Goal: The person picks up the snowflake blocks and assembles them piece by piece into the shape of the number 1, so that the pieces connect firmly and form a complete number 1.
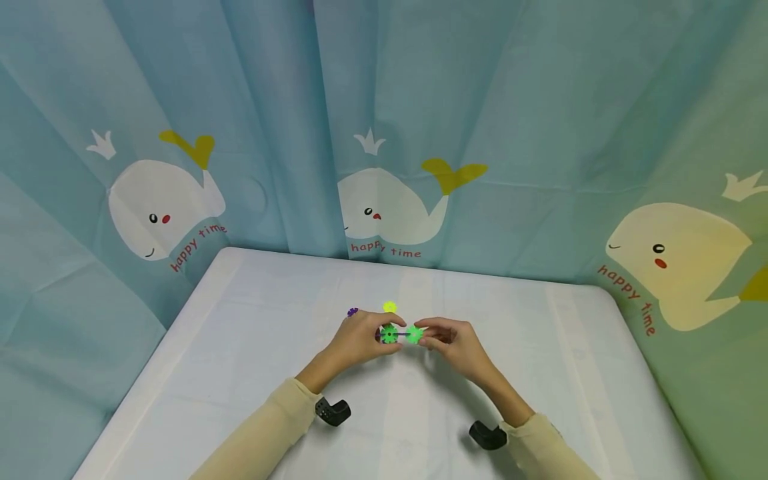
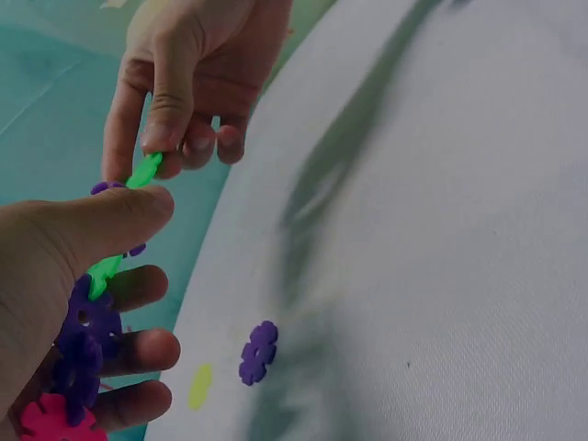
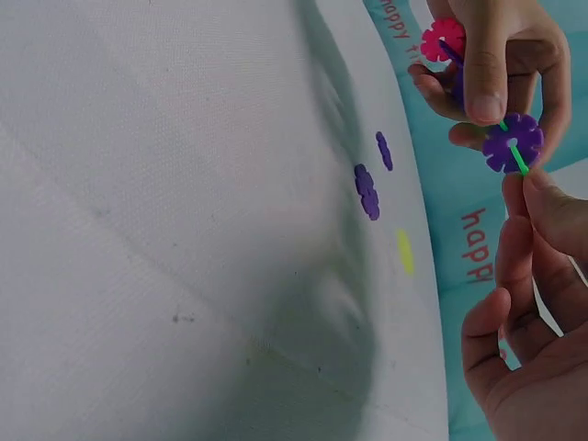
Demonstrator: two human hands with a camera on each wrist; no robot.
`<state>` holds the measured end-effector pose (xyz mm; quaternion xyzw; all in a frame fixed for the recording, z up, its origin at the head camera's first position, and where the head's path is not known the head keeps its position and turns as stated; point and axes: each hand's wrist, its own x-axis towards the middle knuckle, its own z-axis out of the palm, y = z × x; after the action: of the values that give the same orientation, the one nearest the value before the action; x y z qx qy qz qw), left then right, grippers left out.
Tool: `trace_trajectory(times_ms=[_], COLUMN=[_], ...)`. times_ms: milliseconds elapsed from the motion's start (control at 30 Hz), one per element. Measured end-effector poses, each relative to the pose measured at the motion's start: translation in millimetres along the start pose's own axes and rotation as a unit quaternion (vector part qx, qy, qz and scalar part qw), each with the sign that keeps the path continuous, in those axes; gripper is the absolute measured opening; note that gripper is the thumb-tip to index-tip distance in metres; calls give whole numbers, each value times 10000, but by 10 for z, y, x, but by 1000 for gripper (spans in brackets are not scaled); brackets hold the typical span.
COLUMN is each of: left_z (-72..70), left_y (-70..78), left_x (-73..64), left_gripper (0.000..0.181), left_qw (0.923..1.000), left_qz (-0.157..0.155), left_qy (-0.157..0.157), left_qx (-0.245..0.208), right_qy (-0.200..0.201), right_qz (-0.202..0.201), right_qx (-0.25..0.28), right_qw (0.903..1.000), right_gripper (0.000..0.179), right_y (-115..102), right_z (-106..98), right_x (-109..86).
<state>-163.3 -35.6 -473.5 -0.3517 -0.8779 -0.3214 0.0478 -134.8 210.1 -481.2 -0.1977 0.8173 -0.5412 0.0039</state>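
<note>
My left hand [image 1: 359,339] grips a chain of interlocking plastic snowflake discs. In the left wrist view the chain has a pink disc [image 2: 57,423], purple discs [image 2: 92,320] and a green disc [image 2: 103,274] along the palm, partly covered by the fingers. Beyond the left thumb, a purple disc [image 3: 501,158] joins onto the chain. Between thumb and forefinger, my right hand [image 1: 459,343] pinches another green disc [image 1: 414,335], whose edge meets that purple disc. Whether the two are fully slotted together I cannot tell.
On the white table [image 1: 510,313], just beyond the hands, lie a yellow disc [image 1: 390,307] and loose purple discs [image 3: 367,192]. A blue curtain [image 1: 528,133] with whale prints hangs behind the table. Black wrist devices [image 1: 487,435] sit below both hands.
</note>
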Motion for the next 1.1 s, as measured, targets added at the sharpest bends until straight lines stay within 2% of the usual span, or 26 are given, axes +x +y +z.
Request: trace_trajectory(times_ms=[200, 400, 733, 1100], left_z=[16, 22, 26, 76], left_y=[-4, -11, -28, -43], left_x=[-8, -13, -17, -21], left_gripper=[32, 29, 30, 34], left_qw=[9999, 9999, 9997, 9995], left_qz=[8, -30, 6, -39], left_qy=[5, -98, -243, -82], left_qx=[158, 94, 11, 295], right_qy=[-93, -60, -31, -64], right_qz=[367, 595, 703, 777], right_qx=[154, 272, 410, 666], right_qw=[9992, 9978, 9967, 9947], right_gripper=[26, 26, 25, 24], right_y=[-4, 10, 38, 38], right_z=[30, 57, 88, 161], right_x=[6, 5, -10, -12])
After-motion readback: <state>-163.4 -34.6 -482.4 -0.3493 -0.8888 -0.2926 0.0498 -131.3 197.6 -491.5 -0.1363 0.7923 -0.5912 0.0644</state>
